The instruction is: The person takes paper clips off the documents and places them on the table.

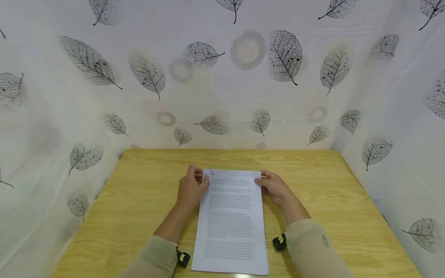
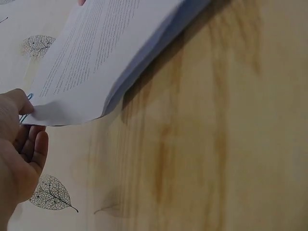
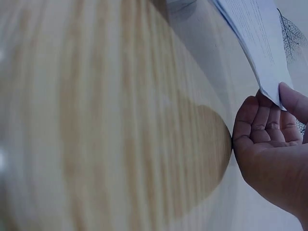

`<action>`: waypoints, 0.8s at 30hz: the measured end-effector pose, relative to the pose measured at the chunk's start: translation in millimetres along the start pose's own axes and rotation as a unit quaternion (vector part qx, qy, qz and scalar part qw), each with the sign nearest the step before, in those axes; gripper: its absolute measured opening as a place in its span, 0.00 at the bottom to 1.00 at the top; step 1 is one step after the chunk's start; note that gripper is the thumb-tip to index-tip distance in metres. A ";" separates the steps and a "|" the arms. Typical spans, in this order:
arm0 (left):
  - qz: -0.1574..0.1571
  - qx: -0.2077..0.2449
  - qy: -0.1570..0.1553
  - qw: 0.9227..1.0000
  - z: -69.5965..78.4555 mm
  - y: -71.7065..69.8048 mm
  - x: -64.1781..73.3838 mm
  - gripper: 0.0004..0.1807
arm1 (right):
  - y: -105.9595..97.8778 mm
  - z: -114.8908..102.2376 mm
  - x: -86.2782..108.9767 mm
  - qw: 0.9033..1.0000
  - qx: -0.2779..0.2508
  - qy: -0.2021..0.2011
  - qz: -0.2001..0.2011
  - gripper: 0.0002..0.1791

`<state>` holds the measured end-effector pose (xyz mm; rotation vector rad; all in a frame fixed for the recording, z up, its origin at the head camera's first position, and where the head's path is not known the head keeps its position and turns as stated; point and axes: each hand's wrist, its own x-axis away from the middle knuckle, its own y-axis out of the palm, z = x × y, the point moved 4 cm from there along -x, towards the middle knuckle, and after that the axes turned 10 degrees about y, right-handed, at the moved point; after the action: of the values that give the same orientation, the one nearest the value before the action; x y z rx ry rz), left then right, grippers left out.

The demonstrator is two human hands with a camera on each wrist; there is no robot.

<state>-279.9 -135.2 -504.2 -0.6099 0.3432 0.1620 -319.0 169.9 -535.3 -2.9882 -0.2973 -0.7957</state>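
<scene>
A stack of printed white sheets point(image 1: 231, 224) lies lengthwise in front of me, its top end lifted off the table in the wrist views. My left hand point(image 1: 190, 189) pinches the stack's top left corner, thumb on the upper face and fingers curled beneath. A paper clip point(image 1: 211, 171) sits on the top edge close to that thumb; in the left wrist view a bluish clip point(image 2: 30, 98) shows at the thumb. At the top right corner, my right hand point(image 1: 276, 189) grips the sheets point(image 3: 257, 48) between thumb and fingers. The fingertips under the paper are partly hidden.
The wood-grain table point(image 1: 330, 200) extends around the stack on both sides. A pale curtain point(image 1: 215, 92) printed with dark leaves encloses the back and sides. Each wrist wears a small black device point(image 1: 279, 242) near the paper's long edges.
</scene>
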 end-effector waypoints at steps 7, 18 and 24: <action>-0.021 0.010 -0.022 0.999 -5.3 -0.3 -1.5 0.16 | -4.6 6.3 -3.2 0.999 -0.030 0.011 -0.015 0.08; -0.038 -0.004 -0.024 0.999 -8.0 -3.5 -4.0 0.17 | -9.4 12.8 -8.6 0.999 -0.030 0.009 -0.018 0.03; -0.036 -0.006 -0.006 0.999 -10.6 -13.2 -6.9 0.15 | -10.4 12.7 -9.2 0.999 -0.026 0.005 -0.019 0.03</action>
<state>-285.9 -152.4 -502.8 -0.6316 0.3078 0.0985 -322.6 179.5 -551.1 -3.0337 -0.3410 -0.8339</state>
